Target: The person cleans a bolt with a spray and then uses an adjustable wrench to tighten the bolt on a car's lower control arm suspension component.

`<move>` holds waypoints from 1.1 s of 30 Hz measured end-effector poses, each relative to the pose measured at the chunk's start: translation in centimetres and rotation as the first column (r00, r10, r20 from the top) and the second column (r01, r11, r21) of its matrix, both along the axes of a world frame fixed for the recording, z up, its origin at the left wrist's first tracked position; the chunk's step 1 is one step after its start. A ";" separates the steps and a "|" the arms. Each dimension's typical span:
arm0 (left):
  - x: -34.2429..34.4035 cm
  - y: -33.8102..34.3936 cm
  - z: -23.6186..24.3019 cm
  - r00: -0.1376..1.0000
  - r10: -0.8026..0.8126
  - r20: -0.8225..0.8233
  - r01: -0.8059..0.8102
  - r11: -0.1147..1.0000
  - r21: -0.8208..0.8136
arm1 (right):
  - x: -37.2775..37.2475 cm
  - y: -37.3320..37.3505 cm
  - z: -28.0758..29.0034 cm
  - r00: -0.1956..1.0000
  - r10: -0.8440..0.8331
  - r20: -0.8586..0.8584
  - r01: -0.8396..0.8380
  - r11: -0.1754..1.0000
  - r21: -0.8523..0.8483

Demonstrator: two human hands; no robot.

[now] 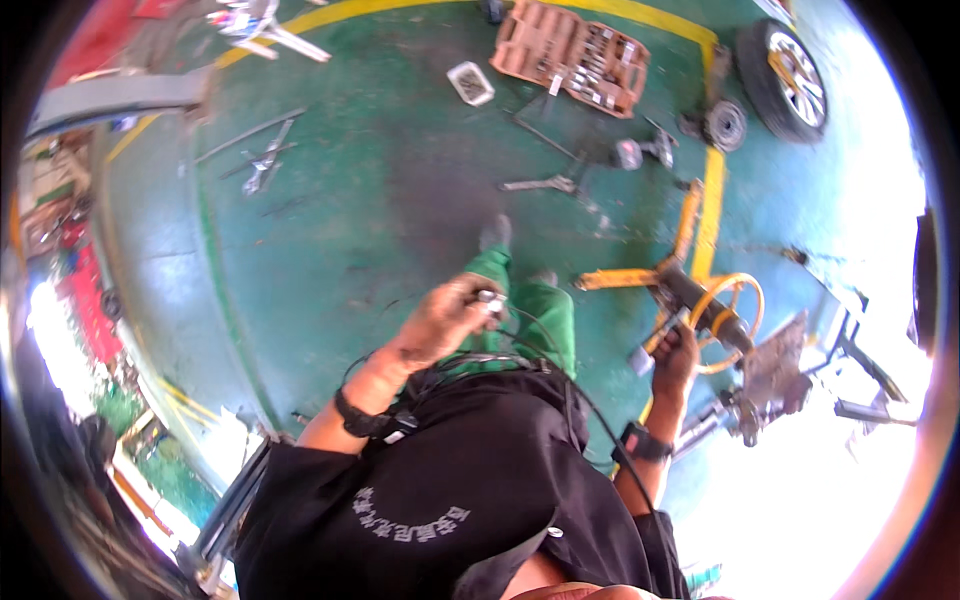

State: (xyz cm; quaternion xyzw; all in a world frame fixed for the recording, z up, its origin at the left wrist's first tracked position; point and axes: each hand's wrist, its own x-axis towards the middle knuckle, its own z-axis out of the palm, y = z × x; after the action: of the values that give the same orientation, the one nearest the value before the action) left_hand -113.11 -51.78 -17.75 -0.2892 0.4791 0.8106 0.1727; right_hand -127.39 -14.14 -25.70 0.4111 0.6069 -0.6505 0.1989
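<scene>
My left hand [450, 318] is closed in front of my waist, its fingers round a small silver metal piece [490, 299]. The exact kind of that piece is too small to tell. Further right, beside the yellow stand, my right hand [676, 358] is closed on a short metal tool with a grey rounded end [642, 360]. Most of this tool's handle is hidden by the fingers. The two hands are well apart. A thin dark cable [598, 412] runs across my front, between the two arms.
A yellow stand [622, 279] with a round ring [757, 318] stands at right. Ahead lie an open orange-brown tool case [521, 42], a white parts tray [470, 84], a large wrench [540, 185], a power tool [655, 150] and a car wheel [785, 80]. Several tools [265, 160] lie at left.
</scene>
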 end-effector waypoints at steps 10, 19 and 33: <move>-1.8 -1.2 -20.6 0.880 0.340 0.332 -0.381 0.923 0.063 | -8.3 -9.5 -36.3 0.250 0.949 0.191 -0.732 0.056 0.678; 1.1 4.7 -39.4 0.700 0.478 0.531 -0.642 0.746 0.175 | -13.0 -20.5 -70.1 -0.495 0.761 0.419 -0.300 -0.602 0.740; -3.3 5.0 -35.0 0.763 0.418 0.493 -0.508 0.860 0.057 | -7.7 -15.5 -66.8 -0.407 0.751 0.519 -0.416 -0.659 0.627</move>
State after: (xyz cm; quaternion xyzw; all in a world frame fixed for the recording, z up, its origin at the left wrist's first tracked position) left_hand -116.39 -46.80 -52.75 -0.5662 0.2585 0.7760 0.1022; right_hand -135.13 -29.66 -92.47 -0.3978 0.8592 0.0928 0.3081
